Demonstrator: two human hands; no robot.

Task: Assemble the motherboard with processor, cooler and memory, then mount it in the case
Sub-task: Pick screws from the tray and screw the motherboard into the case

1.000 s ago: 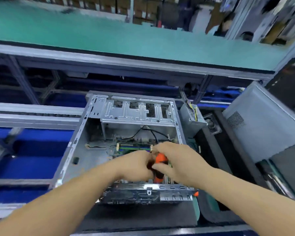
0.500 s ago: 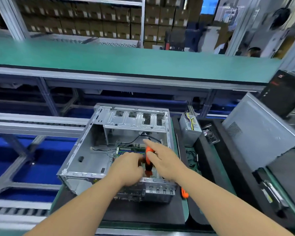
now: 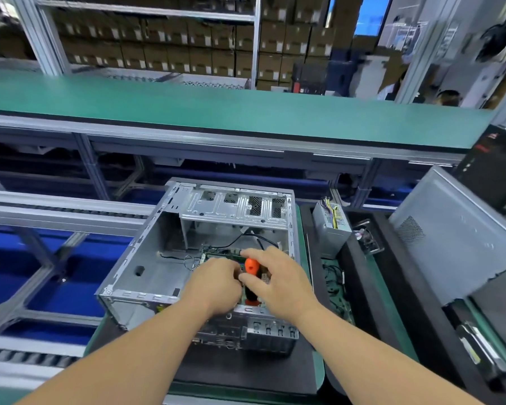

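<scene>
An open silver computer case [image 3: 146, 258] lies on its side on a black mat. The green motherboard [image 3: 216, 254] sits inside it, mostly hidden by my hands. My right hand [image 3: 278, 283] grips an orange and black screwdriver [image 3: 250, 266] that stands upright over the board. My left hand [image 3: 215, 283] is curled close against the screwdriver's shaft, low inside the case; what its fingers hold is hidden. The processor, cooler and memory cannot be made out.
A grey power supply [image 3: 332, 229] with coloured wires stands right of the case. A grey side panel [image 3: 456, 232] leans at the right, a black case [image 3: 491, 168] behind it. Loose cables [image 3: 335, 283] lie beside the case. A green conveyor belt [image 3: 216, 112] runs across behind.
The view has pulled back and risen, showing more of the shelves behind. Both hands stay at the same spot in the case around the screwdriver.
</scene>
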